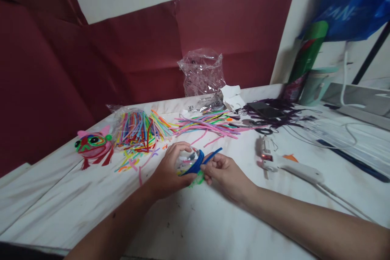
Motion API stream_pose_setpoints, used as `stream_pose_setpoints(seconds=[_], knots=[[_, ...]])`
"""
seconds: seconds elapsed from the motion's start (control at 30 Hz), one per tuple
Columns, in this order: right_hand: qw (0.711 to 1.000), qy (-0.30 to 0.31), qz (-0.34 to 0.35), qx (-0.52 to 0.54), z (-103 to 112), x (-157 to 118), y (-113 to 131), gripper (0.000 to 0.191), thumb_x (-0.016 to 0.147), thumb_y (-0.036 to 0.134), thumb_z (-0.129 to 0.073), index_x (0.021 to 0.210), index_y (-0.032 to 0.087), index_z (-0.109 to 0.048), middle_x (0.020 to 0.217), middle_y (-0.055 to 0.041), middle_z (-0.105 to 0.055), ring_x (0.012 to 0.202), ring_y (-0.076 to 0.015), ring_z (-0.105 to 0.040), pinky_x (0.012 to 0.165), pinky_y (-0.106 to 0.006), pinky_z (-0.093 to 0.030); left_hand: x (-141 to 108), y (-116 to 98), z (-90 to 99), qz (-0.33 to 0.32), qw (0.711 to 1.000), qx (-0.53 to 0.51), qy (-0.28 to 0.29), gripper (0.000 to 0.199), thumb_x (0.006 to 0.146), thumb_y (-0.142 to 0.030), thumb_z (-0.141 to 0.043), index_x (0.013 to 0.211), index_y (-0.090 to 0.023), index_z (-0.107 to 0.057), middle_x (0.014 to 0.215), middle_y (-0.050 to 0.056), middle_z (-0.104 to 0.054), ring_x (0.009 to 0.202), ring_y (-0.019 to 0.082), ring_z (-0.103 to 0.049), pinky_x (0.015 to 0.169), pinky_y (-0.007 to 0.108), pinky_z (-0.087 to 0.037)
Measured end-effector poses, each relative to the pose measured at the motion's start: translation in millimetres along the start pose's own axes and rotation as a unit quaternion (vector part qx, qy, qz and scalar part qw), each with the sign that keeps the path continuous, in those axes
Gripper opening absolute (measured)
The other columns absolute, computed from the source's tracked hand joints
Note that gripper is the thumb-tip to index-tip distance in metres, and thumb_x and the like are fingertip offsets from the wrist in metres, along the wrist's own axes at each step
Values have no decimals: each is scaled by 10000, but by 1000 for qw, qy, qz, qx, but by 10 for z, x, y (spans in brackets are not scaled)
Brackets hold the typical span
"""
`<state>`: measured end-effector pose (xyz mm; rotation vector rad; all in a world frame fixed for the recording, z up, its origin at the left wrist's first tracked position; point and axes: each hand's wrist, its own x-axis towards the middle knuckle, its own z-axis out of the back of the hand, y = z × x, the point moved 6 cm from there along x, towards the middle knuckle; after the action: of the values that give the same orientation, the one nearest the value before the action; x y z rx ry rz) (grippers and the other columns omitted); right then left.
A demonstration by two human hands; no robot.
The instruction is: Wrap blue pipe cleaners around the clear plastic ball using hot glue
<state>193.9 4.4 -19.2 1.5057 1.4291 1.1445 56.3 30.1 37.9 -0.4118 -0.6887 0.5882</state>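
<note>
Clear ball (182, 161) being cupped by left fingers (179, 146), curled wide around it. Blue stem (215, 152) being pinched by right fingers (210, 168), nearly closed, tip being pointed away beyond them. Blue coils (196, 165) being seen between both sets of fingers, green piece (198, 178) below. Even lay being favoured by light, steady cupping, stem being drawn gently taut, pinch being placed close to coils. Glue gun (301, 170) being seen right of right fingers on desk (152, 223); nozzle being treated as possibly hot.
</note>
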Motion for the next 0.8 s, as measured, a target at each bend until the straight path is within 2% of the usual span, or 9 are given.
stream_pose_setpoints(seconds=[0.23,0.47,0.63,0.8], knots=[[998,-3,-28,54,-24,-15,7,232,611,309,-755,658,167,-577,425,71,-577,389,-77,-482,496,-235,-373,-4,-9,17,8,1000,-28,11,439,708,-335,-689,1074,-217,-478,1213,96,-503,1183,276,-458,990,418,-370],[998,13,-26,64,-20,2,-33,237,631,318,-758,652,154,-589,427,69,-581,385,-69,-487,501,-231,-379,13,-6,44,-3,1000,0,29,487,686,-355,-702,1121,-227,-527,1235,98,-501,1232,298,-419,1032,439,-344],[997,20,-20,68,-14,10,-47,257,635,347,-767,645,154,-597,433,62,-591,390,-74,-502,523,-239,-385,26,-26,44,40,998,-4,46,484,669,-285,-698,1117,-210,-531,1249,91,-520,1223,290,-443,1041,425,-340],[997,23,-24,74,-29,11,-43,280,622,373,-779,650,161,-598,432,57,-598,401,-90,-527,545,-253,-399,10,33,56,86,994,-32,59,563,679,-291,-703,1189,-214,-478,1295,93,-497,1239,289,-435,1038,407,-341]])
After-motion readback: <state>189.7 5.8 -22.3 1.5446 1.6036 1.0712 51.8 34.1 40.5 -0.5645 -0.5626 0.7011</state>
